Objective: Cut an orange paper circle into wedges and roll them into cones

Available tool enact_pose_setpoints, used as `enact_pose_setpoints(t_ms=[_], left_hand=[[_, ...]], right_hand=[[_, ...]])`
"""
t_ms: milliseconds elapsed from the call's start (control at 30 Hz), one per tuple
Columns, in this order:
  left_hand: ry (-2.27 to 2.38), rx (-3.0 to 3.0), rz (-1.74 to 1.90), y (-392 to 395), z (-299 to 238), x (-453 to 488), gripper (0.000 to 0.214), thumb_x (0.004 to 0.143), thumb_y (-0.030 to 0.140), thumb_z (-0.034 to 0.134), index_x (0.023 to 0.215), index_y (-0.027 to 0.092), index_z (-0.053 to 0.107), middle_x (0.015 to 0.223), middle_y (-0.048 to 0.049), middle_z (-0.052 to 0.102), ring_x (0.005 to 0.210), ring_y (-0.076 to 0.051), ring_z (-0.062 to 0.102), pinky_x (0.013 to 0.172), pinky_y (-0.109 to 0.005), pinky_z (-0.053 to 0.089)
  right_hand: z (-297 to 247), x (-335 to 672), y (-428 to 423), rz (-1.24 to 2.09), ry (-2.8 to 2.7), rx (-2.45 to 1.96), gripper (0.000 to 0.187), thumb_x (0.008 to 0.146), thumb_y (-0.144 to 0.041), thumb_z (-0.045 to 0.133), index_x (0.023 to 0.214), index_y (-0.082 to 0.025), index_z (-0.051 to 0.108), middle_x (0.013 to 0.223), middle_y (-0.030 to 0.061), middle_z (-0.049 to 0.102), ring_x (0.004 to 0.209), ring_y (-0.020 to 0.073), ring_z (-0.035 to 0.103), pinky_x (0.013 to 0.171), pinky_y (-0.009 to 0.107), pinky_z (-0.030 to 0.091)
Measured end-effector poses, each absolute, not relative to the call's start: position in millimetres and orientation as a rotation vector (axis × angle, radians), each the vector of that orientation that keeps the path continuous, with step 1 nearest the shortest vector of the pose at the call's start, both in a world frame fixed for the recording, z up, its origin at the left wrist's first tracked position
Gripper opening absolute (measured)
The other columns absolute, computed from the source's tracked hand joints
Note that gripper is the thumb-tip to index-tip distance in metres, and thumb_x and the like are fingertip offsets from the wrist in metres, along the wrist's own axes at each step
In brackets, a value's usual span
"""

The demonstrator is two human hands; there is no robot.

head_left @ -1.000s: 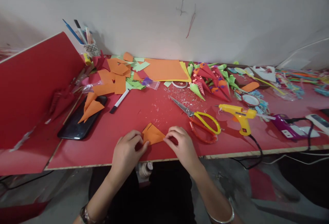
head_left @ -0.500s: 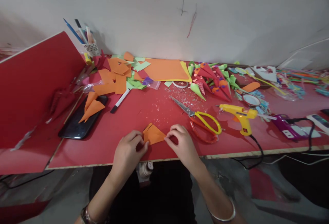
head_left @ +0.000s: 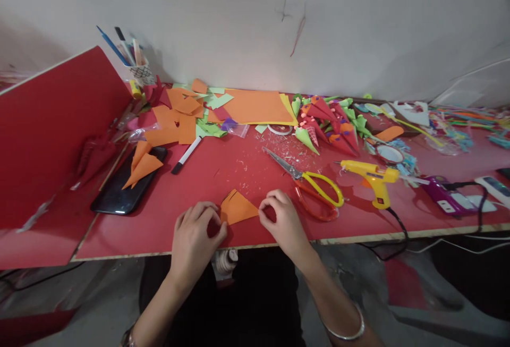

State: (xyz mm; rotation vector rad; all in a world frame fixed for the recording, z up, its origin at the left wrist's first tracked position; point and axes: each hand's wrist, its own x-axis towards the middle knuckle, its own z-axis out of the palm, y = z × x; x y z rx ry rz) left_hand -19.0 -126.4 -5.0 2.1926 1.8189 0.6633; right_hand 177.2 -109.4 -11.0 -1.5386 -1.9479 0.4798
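Observation:
A folded piece of orange paper, roughly a triangle with its point to the right, lies at the front of the red table between my hands. My left hand has its thumb and curled forefinger at the wide left edge of the paper. At the pointed right end, the thumb and forefinger of my right hand come together in a pinch on the tip. Beyond my right hand lie scissors with one yellow and one red handle, their blades pointing to the back left.
A yellow glue gun with its cable lies to the right. On the left, folded orange paper rests on a black phone. Behind are a marker, orange sheets, and a pile of red and green cones.
The orange paper has been smoothed slightly, its fold lying flatter. My left hand has moved a little left, and my right hand slightly right at the tip.

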Motion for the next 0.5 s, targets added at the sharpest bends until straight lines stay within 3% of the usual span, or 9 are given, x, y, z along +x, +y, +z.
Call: enact_pose_setpoints(t_ms=[33, 167, 267, 333, 500], left_hand=[[1.826, 2.2, 0.666, -126, -5, -20, 0.005, 0.073, 0.023, 0.056, 0.077, 0.02, 0.054, 0.093, -0.0032, 0.059, 0.084, -0.02, 0.055, 0.076, -0.037, 0.041], [1.704, 2.346, 0.607, -125, -7, -22, 0.038, 0.076, 0.013, 0.05, 0.112, 0.025, 0.05, 0.112, -0.007, 0.05, 0.089, -0.019, 0.054, 0.078, -0.037, 0.043], [1.514, 2.532, 0.455, -124, -4, -25, 0.048, 0.075, 0.006, 0.047, 0.113, 0.035, 0.053, 0.124, -0.0044, 0.043, 0.092, -0.019, 0.051, 0.078, -0.035, 0.043], [1.462, 2.62, 0.359, -123, 0, -25, 0.053, 0.072, 0.002, 0.047, 0.111, 0.038, 0.054, 0.121, -0.0022, 0.047, 0.095, -0.021, 0.05, 0.077, -0.036, 0.043], [1.452, 2.681, 0.261, -126, 9, -20, 0.049, 0.073, 0.002, 0.046, 0.111, 0.032, 0.056, 0.11, -0.0019, 0.058, 0.092, -0.021, 0.052, 0.073, -0.035, 0.041]], right_hand=[[-11, 177, -109, 0.482, -1.952, -1.539, 0.009, 0.073, -0.01, 0.05, 0.073, -0.019, 0.054, 0.082, 0.0045, 0.052, 0.078, 0.0182, 0.05, 0.072, 0.031, 0.042], [-11, 178, -109, 0.505, -1.962, -1.539, 0.011, 0.074, -0.01, 0.049, 0.075, -0.019, 0.055, 0.084, 0.0047, 0.053, 0.08, 0.0188, 0.05, 0.074, 0.032, 0.042], [-10, 179, -109, 0.523, -1.976, -1.534, 0.016, 0.074, -0.006, 0.047, 0.076, -0.019, 0.055, 0.085, 0.0046, 0.053, 0.081, 0.0186, 0.05, 0.074, 0.032, 0.042], [-10, 179, -111, 0.503, -1.996, -1.531, 0.019, 0.074, -0.004, 0.045, 0.078, -0.019, 0.056, 0.085, 0.0047, 0.054, 0.081, 0.0186, 0.05, 0.074, 0.032, 0.043], [-8, 177, -125, 0.249, -2.215, -1.316, 0.031, 0.079, -0.004, 0.04, 0.096, -0.019, 0.06, 0.101, 0.0083, 0.057, 0.094, 0.0205, 0.05, 0.082, 0.035, 0.041]])
